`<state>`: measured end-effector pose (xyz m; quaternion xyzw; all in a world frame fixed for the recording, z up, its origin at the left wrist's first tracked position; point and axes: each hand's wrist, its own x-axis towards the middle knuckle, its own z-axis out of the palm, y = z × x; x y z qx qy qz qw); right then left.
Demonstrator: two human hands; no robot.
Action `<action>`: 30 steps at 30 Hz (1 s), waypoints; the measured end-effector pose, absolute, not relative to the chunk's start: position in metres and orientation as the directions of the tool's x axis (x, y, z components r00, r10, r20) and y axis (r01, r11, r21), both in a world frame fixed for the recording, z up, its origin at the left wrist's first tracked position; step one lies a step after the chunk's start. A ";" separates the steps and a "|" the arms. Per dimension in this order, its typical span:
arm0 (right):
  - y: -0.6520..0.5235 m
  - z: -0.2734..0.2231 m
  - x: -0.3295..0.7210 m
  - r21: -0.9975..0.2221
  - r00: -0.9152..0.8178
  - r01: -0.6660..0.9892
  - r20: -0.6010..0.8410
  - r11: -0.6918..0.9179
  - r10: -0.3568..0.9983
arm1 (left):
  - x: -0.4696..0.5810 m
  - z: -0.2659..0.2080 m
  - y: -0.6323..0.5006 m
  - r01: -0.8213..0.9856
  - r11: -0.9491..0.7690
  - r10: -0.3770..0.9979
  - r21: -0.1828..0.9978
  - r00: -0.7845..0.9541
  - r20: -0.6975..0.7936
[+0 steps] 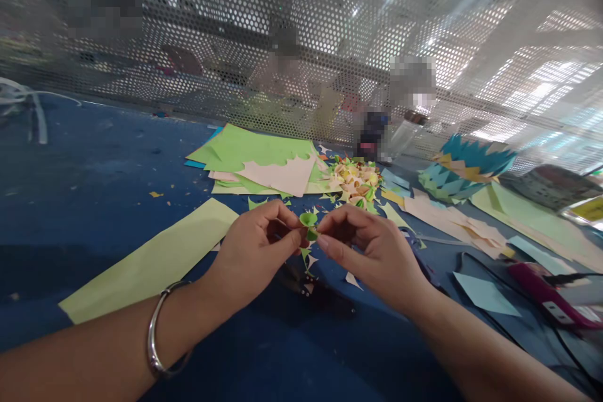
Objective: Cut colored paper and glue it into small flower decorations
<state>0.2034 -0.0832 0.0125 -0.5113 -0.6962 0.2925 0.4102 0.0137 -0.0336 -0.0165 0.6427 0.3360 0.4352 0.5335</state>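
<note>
Between my two hands, above the blue tabletop, is a small curled green paper piece (308,220). My left hand (257,248) pinches its left side between thumb and fingers. From the other side, the thumb and forefinger of my right hand (370,251) pinch it too. Small green and pale paper scraps (307,262) lie on the table just below and behind the fingertips. A pile of small folded paper pieces (355,181), in cream, yellow and green, sits beyond my right hand. A long pale green paper strip (151,264) lies beside my left forearm.
Stacked green and pink sheets (264,151) lie at the back. A teal and yellow zigzag-edged paper piece (466,169) stands at right, near a purple power strip (556,295) with black cables. A perforated metal screen (211,44) bounds the blue table (94,163). A clear bottle (404,137) stands against it.
</note>
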 end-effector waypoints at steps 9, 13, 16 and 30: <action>-0.083 0.014 0.201 -0.826 -0.134 0.483 0.258 0.290 0.957 | 0.013 -0.014 -0.035 0.045 -0.335 0.875 0.941 0.386 0.293; -0.084 0.014 0.200 -0.828 -0.136 0.481 0.254 0.288 0.958 | 0.012 -0.015 -0.035 0.099 -0.360 0.878 0.928 0.371 0.301; -0.085 0.014 0.200 -0.825 -0.142 0.483 0.258 0.294 0.956 | 0.011 -0.014 -0.035 0.150 -0.383 0.876 0.912 0.372 0.307; -0.084 0.014 0.202 -0.800 -0.161 0.508 0.277 0.320 0.947 | 0.012 -0.014 -0.035 0.176 -0.384 0.875 0.907 0.383 0.296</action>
